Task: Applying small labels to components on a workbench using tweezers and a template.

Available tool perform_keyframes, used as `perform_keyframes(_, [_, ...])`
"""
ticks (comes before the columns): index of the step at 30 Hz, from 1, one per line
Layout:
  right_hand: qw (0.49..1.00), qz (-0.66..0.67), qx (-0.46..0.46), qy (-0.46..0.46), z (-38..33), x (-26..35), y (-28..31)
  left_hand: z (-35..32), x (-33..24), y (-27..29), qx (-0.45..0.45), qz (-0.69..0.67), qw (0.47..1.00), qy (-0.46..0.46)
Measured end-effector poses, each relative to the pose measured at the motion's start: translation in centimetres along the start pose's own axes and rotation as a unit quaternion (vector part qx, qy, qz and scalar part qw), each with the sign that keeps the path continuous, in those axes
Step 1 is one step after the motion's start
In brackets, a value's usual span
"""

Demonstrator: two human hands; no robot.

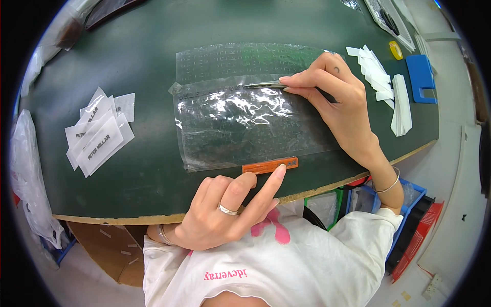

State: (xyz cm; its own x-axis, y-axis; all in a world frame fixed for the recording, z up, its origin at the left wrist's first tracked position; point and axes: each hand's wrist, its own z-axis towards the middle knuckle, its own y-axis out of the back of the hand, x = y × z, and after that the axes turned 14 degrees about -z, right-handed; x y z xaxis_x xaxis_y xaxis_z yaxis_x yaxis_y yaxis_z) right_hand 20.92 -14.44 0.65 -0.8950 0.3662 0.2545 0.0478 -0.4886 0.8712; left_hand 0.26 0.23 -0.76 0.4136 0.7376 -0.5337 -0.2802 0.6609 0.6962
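Observation:
My right hand (340, 94) pinches a pair of slim metal tweezers (263, 84), their tips at the upper edge of a clear plastic film (230, 135). Small dark characters run along that edge, and glare hides part of the surface. Behind it lies another transparent sheet (209, 59) with rows of small marks. My left hand (225, 210) rests at the table's near edge, its index finger stretched onto the right end of a flat orange strip (269, 165). The middle finger bends close to the strip's left end, and the thumb is apart from it.
Small translucent printed labels (99, 135) overlap on the left of the green table (153, 189). White paper strips (376, 74), a yellow tape roll (395, 50) and a blue plastic piece (421, 79) sit at right. Crates (409, 199) stand below the right edge; a plastic bag (33, 174) hangs at left.

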Motion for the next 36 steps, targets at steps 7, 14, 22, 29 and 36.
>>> perform_keyframes(7, [1.000,0.015,-0.017,-0.011,0.3,0.2,-0.1,-0.7,0.4,1.3,-0.008,-0.118,0.992,0.032])
perform_keyframes(14, [0.975,0.144,0.122,-0.120,-2.5,4.5,3.1,-2.4,1.0,2.9,-0.066,-0.094,0.988,0.104])
perform_keyframes(22, [0.970,0.154,0.150,-0.115,-4.4,5.5,3.2,-2.1,0.7,2.9,0.010,-0.008,0.995,0.096])
perform_keyframes(29, [0.978,0.123,0.135,-0.104,-4.5,6.0,3.3,-2.0,0.6,2.8,0.026,0.035,0.995,0.086])
perform_keyframes(36, [0.987,0.075,0.119,-0.082,-4.9,6.3,3.3,-2.2,0.5,2.6,0.039,0.083,0.993,0.069])
